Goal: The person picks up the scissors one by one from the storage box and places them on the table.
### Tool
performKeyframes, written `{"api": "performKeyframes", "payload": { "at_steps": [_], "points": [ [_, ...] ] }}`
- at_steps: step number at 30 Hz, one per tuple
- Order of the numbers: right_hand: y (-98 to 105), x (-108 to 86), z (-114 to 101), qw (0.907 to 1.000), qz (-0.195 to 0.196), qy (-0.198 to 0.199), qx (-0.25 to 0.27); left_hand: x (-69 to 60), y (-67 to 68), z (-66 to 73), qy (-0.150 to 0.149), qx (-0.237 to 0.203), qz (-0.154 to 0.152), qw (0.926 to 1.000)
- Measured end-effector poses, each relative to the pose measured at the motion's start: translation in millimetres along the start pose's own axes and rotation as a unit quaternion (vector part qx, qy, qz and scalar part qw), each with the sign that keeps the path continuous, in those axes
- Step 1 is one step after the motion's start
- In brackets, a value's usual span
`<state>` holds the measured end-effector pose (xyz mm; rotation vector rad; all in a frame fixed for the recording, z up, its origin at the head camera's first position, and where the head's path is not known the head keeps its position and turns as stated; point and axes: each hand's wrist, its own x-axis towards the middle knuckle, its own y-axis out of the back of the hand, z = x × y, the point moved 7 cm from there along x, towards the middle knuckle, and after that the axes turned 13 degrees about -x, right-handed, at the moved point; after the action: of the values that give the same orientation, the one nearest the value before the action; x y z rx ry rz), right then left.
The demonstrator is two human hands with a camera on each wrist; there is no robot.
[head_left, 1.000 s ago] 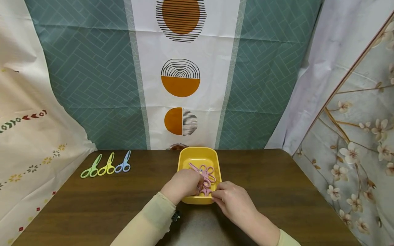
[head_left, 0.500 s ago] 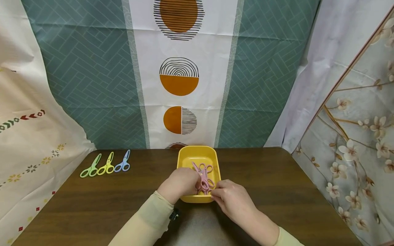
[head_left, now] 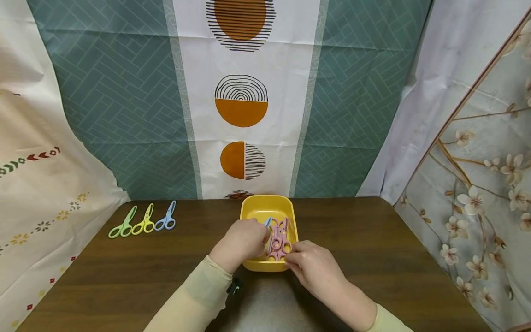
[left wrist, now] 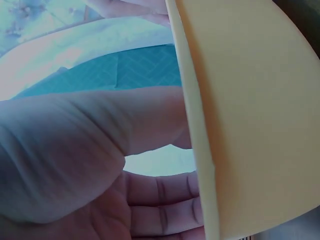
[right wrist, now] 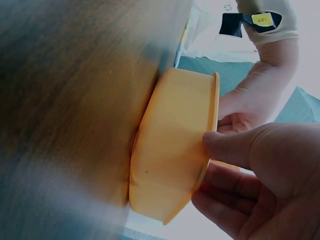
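A yellow plastic bin (head_left: 266, 266) on the table holds several pink scissors (head_left: 277, 242). A light blue blade (head_left: 268, 222) shows among them, beside my left fingers. My left hand (head_left: 242, 240) reaches over the bin's near left side with its fingers down inside. In the left wrist view the bin's rim (left wrist: 197, 120) hides the fingertips, so any grip there is unclear. My right hand (head_left: 315, 265) pinches the rim at the near right corner. The right wrist view shows its thumb (right wrist: 225, 146) on the outer wall and its fingers across the rim.
Green scissors (head_left: 123, 226), yellow scissors (head_left: 143, 225) and blue scissors (head_left: 166, 221) lie in a row at the table's far left. The dark wooden table (head_left: 365, 249) ends at a hanging patterned cloth (head_left: 242, 115) behind the bin.
Inside the bin, the pink scissors have shifted and turned more upright toward the right. A light blue blade now shows by my left hand, which has moved slightly. My right hand keeps its place.
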<state>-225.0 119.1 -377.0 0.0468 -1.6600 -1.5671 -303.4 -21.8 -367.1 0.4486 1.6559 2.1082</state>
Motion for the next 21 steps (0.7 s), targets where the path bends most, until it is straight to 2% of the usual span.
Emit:
{"api": "performKeyframes", "payload": {
  "at_steps": [4,10,16,21],
  "points": [
    [0.2,0.2,0.1,1.0,0.002,0.001,-0.003,-0.3,4.1,1.6,-0.005,0.005,0.016,0.9998],
    [0.6,-0.4,-0.7,0.9999,0.01,0.004,-0.005,-4.2,7.9,0.1,-0.014,0.02,0.058,0.998],
    [1.3,-0.5,-1.2,0.9999,0.012,0.005,-0.005,-13.6,15.4,-1.3,-0.025,0.033,0.102,0.9939],
    [0.6,0.2,-0.6,1.0,0.003,0.003,-0.002,-22.2,21.7,-5.7,-0.019,0.029,0.116,0.9926]
  ]
}}
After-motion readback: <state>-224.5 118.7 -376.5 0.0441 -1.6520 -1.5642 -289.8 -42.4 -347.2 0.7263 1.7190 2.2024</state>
